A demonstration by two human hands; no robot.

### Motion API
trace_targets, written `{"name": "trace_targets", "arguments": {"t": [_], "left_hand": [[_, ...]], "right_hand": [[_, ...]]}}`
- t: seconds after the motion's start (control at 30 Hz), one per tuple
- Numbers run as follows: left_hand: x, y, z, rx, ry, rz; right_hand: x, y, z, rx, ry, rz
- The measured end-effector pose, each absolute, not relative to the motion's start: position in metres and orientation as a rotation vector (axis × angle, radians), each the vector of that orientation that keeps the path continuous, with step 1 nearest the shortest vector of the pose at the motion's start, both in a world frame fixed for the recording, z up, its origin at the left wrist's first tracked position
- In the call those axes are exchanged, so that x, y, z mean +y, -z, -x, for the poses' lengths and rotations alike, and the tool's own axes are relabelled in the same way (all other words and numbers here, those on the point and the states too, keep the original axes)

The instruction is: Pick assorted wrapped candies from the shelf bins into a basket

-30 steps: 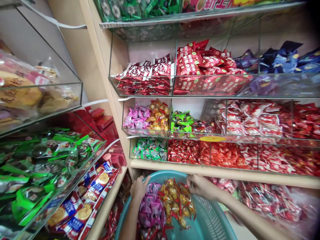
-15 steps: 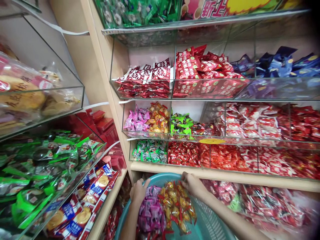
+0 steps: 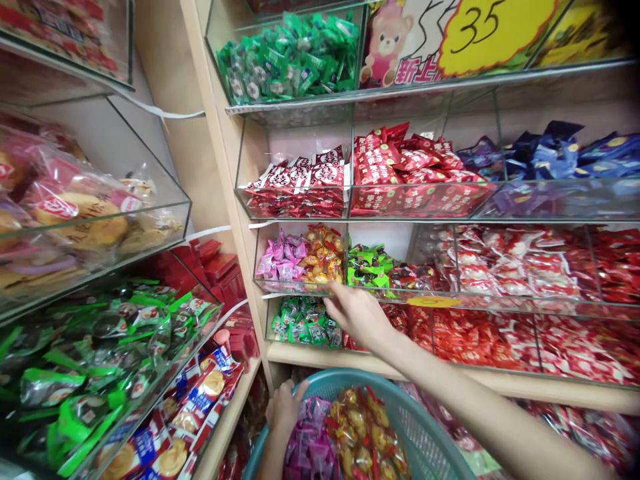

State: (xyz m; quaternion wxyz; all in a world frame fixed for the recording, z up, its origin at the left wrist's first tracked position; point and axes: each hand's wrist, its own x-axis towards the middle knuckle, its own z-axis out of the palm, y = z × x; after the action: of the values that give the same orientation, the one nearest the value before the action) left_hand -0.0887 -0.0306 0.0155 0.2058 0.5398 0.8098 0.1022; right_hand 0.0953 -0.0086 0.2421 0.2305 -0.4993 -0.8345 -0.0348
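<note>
My left hand (image 3: pixel 284 407) is closed on the rim of a teal plastic basket (image 3: pixel 425 423) at the bottom of the view. Purple-wrapped candies (image 3: pixel 311 437) lie in its left part, with gold-and-red wrapped candies (image 3: pixel 367 430) beside them. My right hand (image 3: pixel 359 317) is raised above the basket, fingers stretched out and apart, with nothing visible in them. Its fingertips are at the front glass of a shelf bin of gold candies (image 3: pixel 324 253) and pink-purple candies (image 3: pixel 283 257); whether they touch the glass I cannot tell. Green-wrapped candies (image 3: pixel 305 320) sit in the bin just below.
Glass-fronted bins rise ahead, holding red packets (image 3: pixel 380 157), blue packets (image 3: pixel 547 153) and green packets (image 3: pixel 295 57). A yellow price sign (image 3: pixel 495 27) stands at the top. At left, a wooden upright (image 3: pixel 215 133) borders more bins with green-wrapped snacks (image 3: pixel 90 407) and biscuit packs (image 3: pixel 200 393).
My right hand has let go of the basket rim and moved up and left to the candy bins. My left hand stays on the rim. The view has tilted up slightly.
</note>
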Motion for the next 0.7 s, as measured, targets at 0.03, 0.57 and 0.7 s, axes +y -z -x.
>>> {"name": "trace_targets", "arguments": {"t": [0.03, 0.57, 0.7], "left_hand": [[-0.031, -0.016, 0.089, 2.26, -0.291, -1.494], [-0.032, -0.021, 0.088, 2.223, -0.276, -1.525], [-0.033, -0.022, 0.088, 2.221, -0.273, -1.531]], "right_hand": [[0.001, -0.258, -0.088, -2.283, 0.167, 1.39], [0.052, -0.293, -0.057, -2.269, 0.085, 1.747], [0.061, -0.303, -0.049, -2.323, 0.002, 1.829]]}}
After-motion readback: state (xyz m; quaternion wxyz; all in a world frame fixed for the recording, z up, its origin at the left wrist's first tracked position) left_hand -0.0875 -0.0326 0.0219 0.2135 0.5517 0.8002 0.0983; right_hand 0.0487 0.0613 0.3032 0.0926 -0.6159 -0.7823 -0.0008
